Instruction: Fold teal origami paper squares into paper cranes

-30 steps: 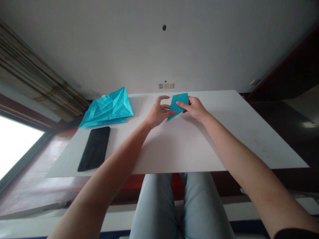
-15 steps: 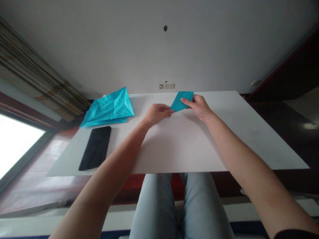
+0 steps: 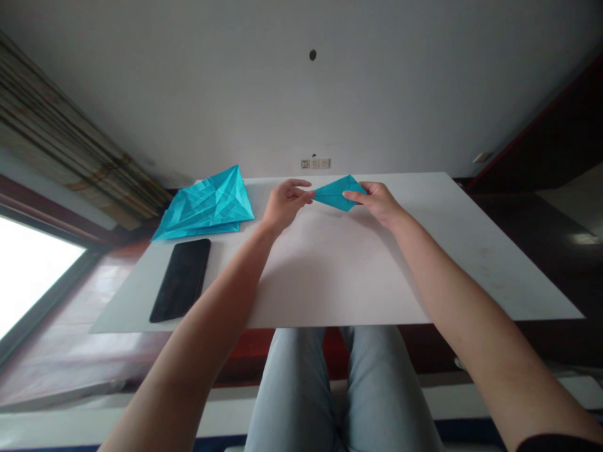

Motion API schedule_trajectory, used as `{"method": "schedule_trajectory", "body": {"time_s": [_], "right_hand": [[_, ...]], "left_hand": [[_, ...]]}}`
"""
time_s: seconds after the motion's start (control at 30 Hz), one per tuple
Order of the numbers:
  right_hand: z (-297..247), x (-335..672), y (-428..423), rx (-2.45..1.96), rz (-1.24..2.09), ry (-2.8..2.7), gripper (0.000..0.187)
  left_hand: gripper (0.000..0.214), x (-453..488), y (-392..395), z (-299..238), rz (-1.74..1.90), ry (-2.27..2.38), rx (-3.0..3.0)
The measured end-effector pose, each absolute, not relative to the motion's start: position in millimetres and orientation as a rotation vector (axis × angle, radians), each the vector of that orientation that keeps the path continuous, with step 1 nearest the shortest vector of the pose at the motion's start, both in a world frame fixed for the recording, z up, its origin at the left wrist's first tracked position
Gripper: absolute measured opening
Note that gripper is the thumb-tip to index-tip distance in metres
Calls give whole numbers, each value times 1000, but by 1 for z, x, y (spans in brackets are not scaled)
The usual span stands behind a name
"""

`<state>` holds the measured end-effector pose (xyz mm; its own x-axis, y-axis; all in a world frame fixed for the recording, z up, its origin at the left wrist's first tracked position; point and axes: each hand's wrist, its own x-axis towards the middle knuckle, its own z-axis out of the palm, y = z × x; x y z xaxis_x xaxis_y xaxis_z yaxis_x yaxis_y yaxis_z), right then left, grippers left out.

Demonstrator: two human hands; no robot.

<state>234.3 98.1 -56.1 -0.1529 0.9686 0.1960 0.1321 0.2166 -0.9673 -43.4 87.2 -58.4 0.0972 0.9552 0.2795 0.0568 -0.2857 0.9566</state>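
Note:
Between my two hands, over the far part of the white table, is a small piece of folded turquoise paper. It is kite-shaped, with a crease line along its middle and its narrow point towards the left. My left hand pinches that narrow tip between thumb and finger, the other fingers loosely bent above. My right hand grips the broad right end, its thumb lying on top and its fingers mostly hidden behind the paper.
At the table's far left lie larger creased turquoise papers, one over another. A black phone lies in front of them, beside my left forearm. The grey wall with sockets stands behind the table.
The folded paper has turned, so its narrow tip now points left rather than down to the left. My left hand has moved a little up and left with that tip.

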Motion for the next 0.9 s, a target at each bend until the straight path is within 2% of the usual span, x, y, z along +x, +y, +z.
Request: {"method": "schedule_trajectory", "body": {"time_s": [0.27, 0.53, 0.73, 0.9], "right_hand": [[-56, 230, 92, -1063, 1342, -1731, 49], [-60, 229, 92, -1080, 1311, -1803, 49], [-62, 225, 92, -1046, 1360, -1727, 61], [-60, 226, 92, -1074, 1224, -1645, 63]], "left_hand": [[39, -46, 88, -55, 1342, 1084, 1457], [44, -44, 85, -57, 1345, 1045, 1457], [48, -42, 82, -58, 1259, 1073, 1526], [52, -42, 79, -57, 1210, 1005, 1639]]}}
